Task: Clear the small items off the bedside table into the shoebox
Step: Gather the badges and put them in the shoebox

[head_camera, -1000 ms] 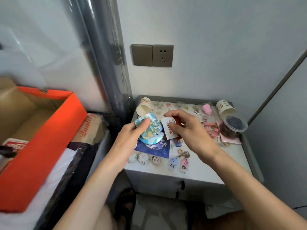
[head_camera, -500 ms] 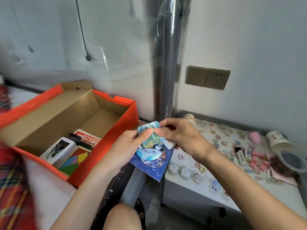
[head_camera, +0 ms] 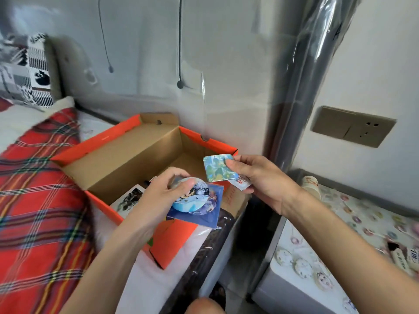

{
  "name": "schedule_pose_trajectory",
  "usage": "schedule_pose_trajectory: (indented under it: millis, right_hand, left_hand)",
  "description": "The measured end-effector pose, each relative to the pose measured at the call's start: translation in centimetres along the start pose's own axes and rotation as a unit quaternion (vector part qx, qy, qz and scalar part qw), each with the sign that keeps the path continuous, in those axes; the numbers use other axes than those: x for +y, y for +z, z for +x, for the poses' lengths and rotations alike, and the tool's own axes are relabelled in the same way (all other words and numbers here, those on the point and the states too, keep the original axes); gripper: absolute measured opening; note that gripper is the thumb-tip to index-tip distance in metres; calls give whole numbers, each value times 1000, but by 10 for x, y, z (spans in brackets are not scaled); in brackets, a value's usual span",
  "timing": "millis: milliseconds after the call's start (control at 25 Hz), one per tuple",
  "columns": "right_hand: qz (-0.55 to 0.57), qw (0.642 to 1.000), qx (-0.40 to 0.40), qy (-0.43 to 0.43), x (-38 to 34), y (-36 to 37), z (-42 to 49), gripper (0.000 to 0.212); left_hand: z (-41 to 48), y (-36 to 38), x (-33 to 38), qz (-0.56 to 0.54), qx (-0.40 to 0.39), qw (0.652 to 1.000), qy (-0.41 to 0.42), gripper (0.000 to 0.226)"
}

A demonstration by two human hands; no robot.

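An open orange shoebox (head_camera: 108, 141) with a brown cardboard inside stands on the bed, a few cards and boxes lying in its near end. My left hand (head_camera: 163, 193) holds a round blue badge (head_camera: 195, 199) on top of a dark blue packet (head_camera: 204, 214) over the box's near right corner. My right hand (head_camera: 260, 177) pinches a square blue-green badge (head_camera: 218, 167) together with a small white packet (head_camera: 240, 183) just above the box's right wall. The bedside table (head_camera: 283, 279) is at lower right, strewn with several small badges and charms.
A red plaid blanket (head_camera: 40, 200) covers the bed to the left, with a black-and-white pillow (head_camera: 25, 69) behind it. A plastic-wrapped dark post (head_camera: 301, 87) rises between bed and table. A paper cup (head_camera: 311, 185) lies on the table's back corner, a wall socket (head_camera: 353, 126) above it.
My view has swung left from the table to the shoebox. Both hands carried their items over the box, and my right hand pulled the square badge away from the left hand's stack.
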State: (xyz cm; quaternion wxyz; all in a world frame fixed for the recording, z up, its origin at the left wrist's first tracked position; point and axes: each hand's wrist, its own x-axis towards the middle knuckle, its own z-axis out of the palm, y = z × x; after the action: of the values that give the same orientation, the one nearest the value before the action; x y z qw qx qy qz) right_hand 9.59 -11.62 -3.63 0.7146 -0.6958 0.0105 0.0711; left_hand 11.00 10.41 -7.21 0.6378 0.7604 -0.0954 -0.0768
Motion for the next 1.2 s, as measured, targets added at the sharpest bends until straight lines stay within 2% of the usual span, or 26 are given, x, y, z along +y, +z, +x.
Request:
schedule_pose_trajectory:
  millis: [40, 160, 360, 480, 680, 840, 920, 1200]
  right_hand:
    - [-10, 1000, -5, 0, 0, 5, 4, 29]
    - [-40, 999, -36, -2, -2, 18, 15, 35]
    - [-130, 988, -85, -2, -16, 25, 30, 22]
    - [-185, 975, -120, 6, -23, 26, 37, 21]
    - [-230, 963, -138, -7, -27, 38, 43, 21]
    - [-157, 983, -93, 3, -18, 45, 43, 9]
    - [-139, 985, -97, 10, -13, 55, 44, 4]
    - [-131, 986, -100, 38, -8, 109, 69, 13]
  left_hand:
    - [1, -6, -1, 1, 11, 1000, 1, 6]
    - [3, -14, -6, 31, -4, 999, 25, 22]
    - [6, -19, -2, 16, -8, 997, -78, 45]
    - [12, -25, -3, -45, -22, 993, -109, 63]
    - [10, -32, -1, -24, -79, 993, -83, 38]
    - [2, -40, -1, -70, 10, 995, -76, 38]
    - [-2, -46, -3, -81, 58, 992, -78, 41]
    - [-8, -75, -11, -94, 147, 983, -58, 34]
